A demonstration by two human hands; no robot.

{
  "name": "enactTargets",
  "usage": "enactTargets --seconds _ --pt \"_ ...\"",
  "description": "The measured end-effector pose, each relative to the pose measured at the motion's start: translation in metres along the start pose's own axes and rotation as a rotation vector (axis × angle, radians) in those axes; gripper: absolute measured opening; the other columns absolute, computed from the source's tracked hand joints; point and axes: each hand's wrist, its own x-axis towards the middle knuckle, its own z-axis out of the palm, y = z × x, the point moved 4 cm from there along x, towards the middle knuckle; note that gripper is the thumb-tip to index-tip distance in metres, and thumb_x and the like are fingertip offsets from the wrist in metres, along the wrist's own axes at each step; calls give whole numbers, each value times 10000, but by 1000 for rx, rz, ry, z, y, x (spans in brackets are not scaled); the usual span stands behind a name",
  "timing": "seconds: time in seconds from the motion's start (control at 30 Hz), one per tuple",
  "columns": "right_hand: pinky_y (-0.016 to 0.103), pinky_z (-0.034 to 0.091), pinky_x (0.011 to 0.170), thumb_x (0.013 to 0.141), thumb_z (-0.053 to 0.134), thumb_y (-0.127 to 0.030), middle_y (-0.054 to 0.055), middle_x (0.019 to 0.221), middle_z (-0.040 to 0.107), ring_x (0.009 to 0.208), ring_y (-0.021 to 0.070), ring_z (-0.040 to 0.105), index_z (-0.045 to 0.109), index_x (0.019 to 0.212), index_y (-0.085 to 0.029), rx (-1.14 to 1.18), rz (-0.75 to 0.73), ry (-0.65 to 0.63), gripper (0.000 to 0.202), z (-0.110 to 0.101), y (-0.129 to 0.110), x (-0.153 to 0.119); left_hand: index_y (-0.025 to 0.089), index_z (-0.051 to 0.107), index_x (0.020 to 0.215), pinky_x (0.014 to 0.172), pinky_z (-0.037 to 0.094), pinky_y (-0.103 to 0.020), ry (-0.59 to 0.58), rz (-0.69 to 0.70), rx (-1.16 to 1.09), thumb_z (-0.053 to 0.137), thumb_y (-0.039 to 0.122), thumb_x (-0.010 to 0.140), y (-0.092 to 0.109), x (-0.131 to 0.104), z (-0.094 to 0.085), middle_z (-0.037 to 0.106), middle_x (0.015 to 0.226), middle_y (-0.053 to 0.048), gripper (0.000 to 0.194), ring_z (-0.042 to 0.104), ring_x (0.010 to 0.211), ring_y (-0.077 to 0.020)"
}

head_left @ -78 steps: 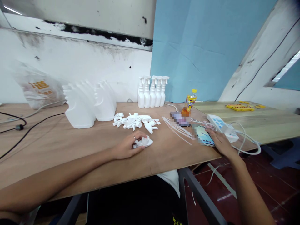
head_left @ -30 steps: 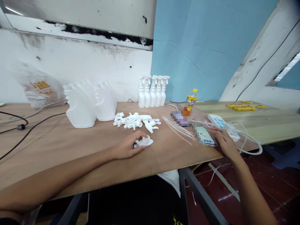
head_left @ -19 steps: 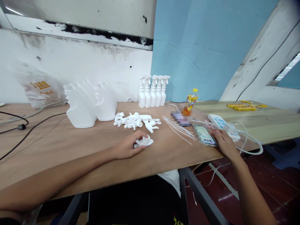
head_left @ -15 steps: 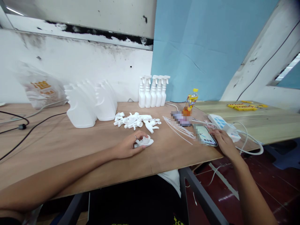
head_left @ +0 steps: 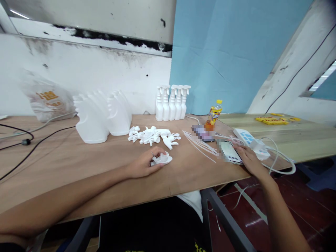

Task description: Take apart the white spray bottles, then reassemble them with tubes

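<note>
Head view: white piece (head_left: 166, 160) in the left hand (head_left: 145, 163).

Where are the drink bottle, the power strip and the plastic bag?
Drink bottle (head_left: 215, 112): head view, on its label.
Power strip (head_left: 242, 135): head view, on its far end.
Plastic bag (head_left: 49, 99): head view, on its printed front.

I see a white piece (head_left: 166, 160) with a rounded, translucent part on top, lying low on the table (head_left: 189, 175) in the curled fingers of my left hand (head_left: 145, 163). Off to the right I have a phone (head_left: 231, 152) lying flat, its pale screen up and partly blurred, my right hand (head_left: 251, 160) at its edge.
</note>
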Motion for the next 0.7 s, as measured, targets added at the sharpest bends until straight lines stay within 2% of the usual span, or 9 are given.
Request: enactTargets --seconds 0.17,0.3,0.43,0.7 --pt "537 335 1206 968 327 -708 125 1401 587 1374 334 497 689 1271 -262 17 -44 -4 649 -6 -12 -3 226 517 1268 809 530 -324 3 9 -3 564 384 978 -1 0 0 601 1225 -90 333 599 1025 -215" --pt "524 338 1205 965 342 -707 104 1413 572 1368 334 504 767 1096 -272 17 -115 -71 622 -7 -21 -4 226 518 1267 788 534 -318 -3 -3 -15 552 399 982 0 0 0 596 1236 -101 336 591 1036 -222" --pt "551 355 1187 994 309 -660 104 1379 603 1347 342 524 781 967 -267 45 -62 -32 615 -9 -23 -5 225 521 1267 777 538 -325 -7 -10 -19 550 414 978 0 0 0 597 1230 -105 346 588 1031 -228" --pt "524 415 1133 991 267 -692 136 1257 672 1243 344 596 757 957 -224 54 70 79 679 -12 -18 -6 222 524 1263 791 536 -327 3 -9 -8 560 399 972 0 0 0 601 1228 -101 342 593 1023 -222"
